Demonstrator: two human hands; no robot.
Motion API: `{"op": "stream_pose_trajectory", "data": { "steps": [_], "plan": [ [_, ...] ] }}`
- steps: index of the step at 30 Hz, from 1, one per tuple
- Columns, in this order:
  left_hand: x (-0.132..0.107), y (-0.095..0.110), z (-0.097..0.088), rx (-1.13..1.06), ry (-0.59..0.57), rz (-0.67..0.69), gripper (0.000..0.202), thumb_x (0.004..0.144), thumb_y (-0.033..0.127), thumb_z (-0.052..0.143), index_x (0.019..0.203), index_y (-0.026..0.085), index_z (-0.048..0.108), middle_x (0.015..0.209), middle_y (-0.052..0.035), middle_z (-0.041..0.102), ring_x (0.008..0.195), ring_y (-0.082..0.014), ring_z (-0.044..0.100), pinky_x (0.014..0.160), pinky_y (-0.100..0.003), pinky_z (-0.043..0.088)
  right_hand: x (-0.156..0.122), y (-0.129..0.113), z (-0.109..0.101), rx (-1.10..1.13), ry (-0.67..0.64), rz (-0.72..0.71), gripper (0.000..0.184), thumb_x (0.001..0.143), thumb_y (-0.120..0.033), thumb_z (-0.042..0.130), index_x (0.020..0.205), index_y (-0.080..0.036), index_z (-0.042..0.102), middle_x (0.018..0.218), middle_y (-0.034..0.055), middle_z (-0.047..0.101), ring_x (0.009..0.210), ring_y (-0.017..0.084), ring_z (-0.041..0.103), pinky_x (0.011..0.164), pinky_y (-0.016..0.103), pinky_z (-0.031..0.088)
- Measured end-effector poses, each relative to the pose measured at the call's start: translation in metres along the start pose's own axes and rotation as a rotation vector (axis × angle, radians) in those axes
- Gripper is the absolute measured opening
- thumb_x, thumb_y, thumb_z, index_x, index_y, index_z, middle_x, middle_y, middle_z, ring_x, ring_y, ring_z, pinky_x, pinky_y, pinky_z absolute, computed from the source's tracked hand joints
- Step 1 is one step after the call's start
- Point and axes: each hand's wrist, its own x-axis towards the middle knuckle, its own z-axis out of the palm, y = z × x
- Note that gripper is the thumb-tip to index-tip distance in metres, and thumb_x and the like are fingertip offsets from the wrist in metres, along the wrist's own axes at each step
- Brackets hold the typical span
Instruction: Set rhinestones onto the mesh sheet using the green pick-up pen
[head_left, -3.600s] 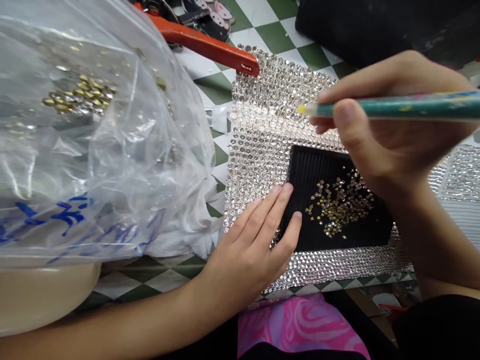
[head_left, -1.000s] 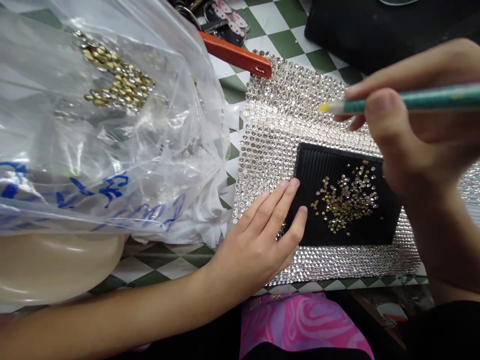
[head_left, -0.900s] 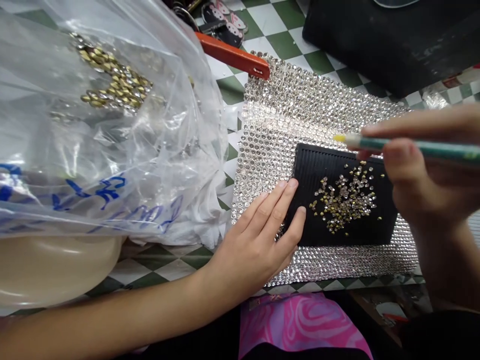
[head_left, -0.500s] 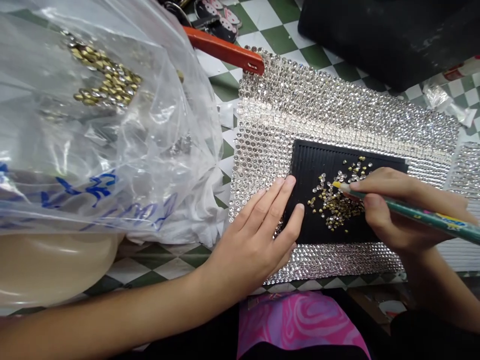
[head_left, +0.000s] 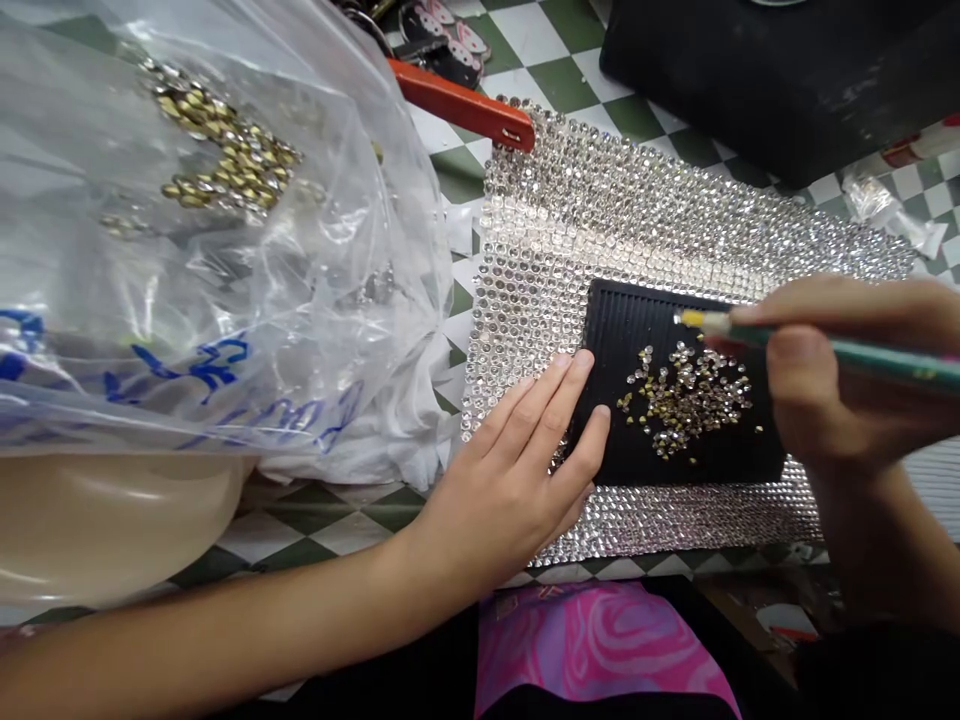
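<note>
My left hand (head_left: pixel 517 480) lies flat with fingers stretched out on a sheet covered in clear rhinestones (head_left: pixel 600 220), its fingertips touching the left edge of a black ribbed tray (head_left: pixel 622 340). The tray holds a loose heap of small gold-backed stones (head_left: pixel 690 395). My right hand (head_left: pixel 832 385) is closed on a green pencil-like pick-up pen (head_left: pixel 847 352). The pen's yellow tip (head_left: pixel 690 319) hovers over the tray's upper edge, just above the stones.
A large clear plastic bag (head_left: pixel 225 260) with gold stones inside rests on a cream bowl (head_left: pixel 112 520) at the left. An orange-handled tool (head_left: pixel 465 105) lies at the sheet's top corner. A black case (head_left: pixel 765 70) sits at the back. The table has a green-and-white check cloth (head_left: pixel 337 520).
My right hand dipped the pen's tip into the stones on the tray half a second ago and has now lifted it up and away. My left hand stayed put.
</note>
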Motion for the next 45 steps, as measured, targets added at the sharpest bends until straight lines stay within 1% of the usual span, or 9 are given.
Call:
{"op": "stream_pose_trajectory", "data": {
  "steps": [2,8,16,25,30,33,34,38,45],
  "plan": [
    [0.000,0.000,0.000,0.007,-0.001,-0.001,0.039,0.086,0.025,0.047,0.121,0.007,0.047,0.138,-0.0233,0.031,0.131,-0.0310,0.027,0.104,-0.042,0.029,0.020,-0.001,0.009,0.053,0.095,-0.070,0.013,0.074,-0.015,0.056,0.080,-0.023,0.065,0.072,-0.0041,0.066,0.062,0.010,0.060,0.055,0.028,0.048],
    [0.000,0.001,0.001,0.015,0.011,-0.005,0.039,0.086,0.024,0.047,0.121,0.008,0.047,0.137,-0.0224,0.033,0.130,-0.0299,0.028,0.104,-0.042,0.029,0.063,-0.004,0.046,0.142,-0.079,-0.146,0.014,0.084,-0.024,0.047,0.086,-0.021,0.060,0.083,0.0001,0.063,0.066,0.010,0.060,0.057,0.025,0.050],
    [0.000,0.000,0.001,0.002,0.020,-0.007,0.039,0.085,0.024,0.048,0.120,0.007,0.048,0.137,-0.0227,0.033,0.130,-0.0299,0.028,0.104,-0.042,0.029,0.067,-0.005,0.060,0.204,-0.190,-0.129,0.015,0.085,-0.026,0.045,0.081,-0.023,0.059,0.082,-0.0012,0.063,0.069,0.011,0.059,0.063,0.026,0.050],
    [-0.001,0.001,0.001,0.005,0.017,-0.007,0.040,0.085,0.024,0.048,0.121,0.008,0.047,0.137,-0.0223,0.032,0.130,-0.0299,0.028,0.104,-0.042,0.030,0.069,-0.003,0.056,0.176,-0.155,-0.192,0.016,0.085,-0.026,0.046,0.079,-0.019,0.059,0.076,-0.0018,0.061,0.067,0.010,0.059,0.060,0.025,0.049],
    [0.000,0.000,0.001,0.000,0.002,-0.006,0.039,0.085,0.024,0.048,0.121,0.008,0.047,0.138,-0.0227,0.031,0.131,-0.0307,0.027,0.104,-0.042,0.029,0.046,-0.004,0.019,0.014,-0.156,-0.132,0.017,0.077,-0.018,0.056,0.091,-0.022,0.063,0.084,-0.0006,0.066,0.071,0.013,0.063,0.059,0.027,0.050],
    [0.000,0.000,0.001,-0.005,0.010,-0.003,0.039,0.086,0.024,0.047,0.121,0.007,0.048,0.137,-0.0232,0.032,0.130,-0.0311,0.029,0.104,-0.043,0.029,0.012,-0.001,0.000,-0.030,0.023,-0.027,0.018,0.073,-0.017,0.058,0.085,-0.026,0.066,0.075,-0.0026,0.067,0.063,0.013,0.061,0.056,0.030,0.048],
    [-0.001,0.000,0.001,-0.006,0.012,-0.001,0.039,0.086,0.024,0.047,0.121,0.007,0.048,0.137,-0.0232,0.032,0.130,-0.0311,0.029,0.104,-0.043,0.029,0.001,0.001,-0.004,-0.050,-0.046,-0.018,0.022,0.072,-0.016,0.057,0.089,-0.028,0.066,0.075,-0.0027,0.067,0.062,0.013,0.061,0.051,0.030,0.045],
    [-0.001,0.000,0.001,-0.001,0.015,0.005,0.039,0.086,0.024,0.047,0.121,0.007,0.048,0.137,-0.0231,0.033,0.130,-0.0312,0.029,0.104,-0.042,0.030,-0.030,0.009,-0.008,0.047,-0.044,-0.032,0.036,0.068,-0.009,0.056,0.096,-0.029,0.065,0.071,-0.0025,0.064,0.060,0.014,0.060,0.047,0.030,0.044],
    [0.000,0.001,0.000,0.006,0.002,0.004,0.040,0.085,0.023,0.048,0.122,0.007,0.047,0.137,-0.0237,0.032,0.130,-0.0314,0.028,0.104,-0.043,0.029,-0.032,0.012,0.000,0.035,-0.036,-0.060,0.036,0.065,-0.007,0.056,0.092,-0.030,0.065,0.063,-0.0052,0.060,0.052,0.010,0.053,0.044,0.027,0.041]
  ]
}}
